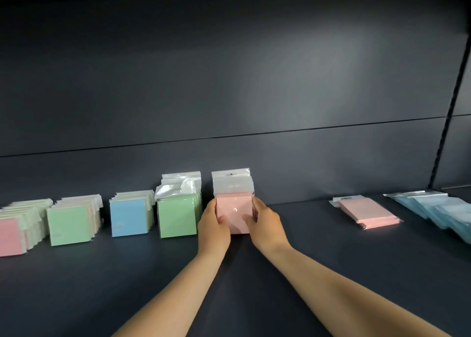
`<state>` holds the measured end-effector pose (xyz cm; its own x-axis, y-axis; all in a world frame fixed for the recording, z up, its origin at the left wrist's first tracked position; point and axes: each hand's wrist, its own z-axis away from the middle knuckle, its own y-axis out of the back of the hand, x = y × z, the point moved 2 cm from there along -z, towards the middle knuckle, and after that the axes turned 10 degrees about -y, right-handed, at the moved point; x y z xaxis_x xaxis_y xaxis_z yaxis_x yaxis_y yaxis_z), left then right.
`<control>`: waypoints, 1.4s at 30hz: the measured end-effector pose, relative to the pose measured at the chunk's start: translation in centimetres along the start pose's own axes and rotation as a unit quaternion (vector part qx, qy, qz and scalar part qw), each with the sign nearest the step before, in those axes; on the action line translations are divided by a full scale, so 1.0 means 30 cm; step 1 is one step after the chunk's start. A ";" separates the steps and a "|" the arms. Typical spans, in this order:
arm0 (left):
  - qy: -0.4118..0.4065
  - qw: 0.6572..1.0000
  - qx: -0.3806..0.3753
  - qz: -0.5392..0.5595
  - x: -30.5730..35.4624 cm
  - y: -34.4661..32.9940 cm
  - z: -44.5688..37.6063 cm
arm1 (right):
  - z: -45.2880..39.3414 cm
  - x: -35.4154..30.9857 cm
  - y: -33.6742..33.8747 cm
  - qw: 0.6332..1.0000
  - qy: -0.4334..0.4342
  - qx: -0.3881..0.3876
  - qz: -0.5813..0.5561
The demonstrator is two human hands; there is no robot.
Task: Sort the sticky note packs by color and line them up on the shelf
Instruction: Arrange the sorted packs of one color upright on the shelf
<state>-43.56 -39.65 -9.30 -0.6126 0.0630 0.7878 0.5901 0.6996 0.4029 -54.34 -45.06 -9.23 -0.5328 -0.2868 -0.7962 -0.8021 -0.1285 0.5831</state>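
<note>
An upright row of pink sticky note packs (234, 206) in clear bags stands on the dark shelf (305, 234). My left hand (213, 228) grips its left side and my right hand (265, 224) grips its right side, thumbs on the front pack. To the left stand rows of green packs (177, 218), blue packs (130, 217), more green packs (68, 226) and pink packs (10, 237). Two pink packs (367, 212) lie flat to the right.
A loose pile of blue packs (438, 209) lies at the far right of the shelf. The dark back panel (229, 82) rises right behind the rows. A vertical upright (448, 112) stands at the right.
</note>
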 end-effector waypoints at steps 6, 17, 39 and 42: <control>0.009 1.000 0.005 -0.012 0.013 0.006 0.001 | 0.007 -0.015 0.012 1.000 -0.011 -0.006 -0.013; -0.092 0.969 -0.117 -0.199 0.194 0.067 0.260 | 0.214 0.154 0.394 0.974 0.070 0.046 0.209; -0.167 0.796 -0.335 -0.475 0.741 -0.078 0.489 | 0.511 0.289 1.112 0.891 -0.017 -0.066 0.448; -0.151 0.807 -0.336 -0.462 0.734 -0.178 0.424 | 0.421 0.321 1.119 0.896 -0.008 -0.093 0.434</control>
<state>-66.89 -32.95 -0.02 -0.9946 -0.0216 -0.1018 -0.1020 0.0097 0.9947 -89.80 -40.15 0.65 -0.9390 -0.3427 -0.0305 -0.0252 -0.0199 0.9995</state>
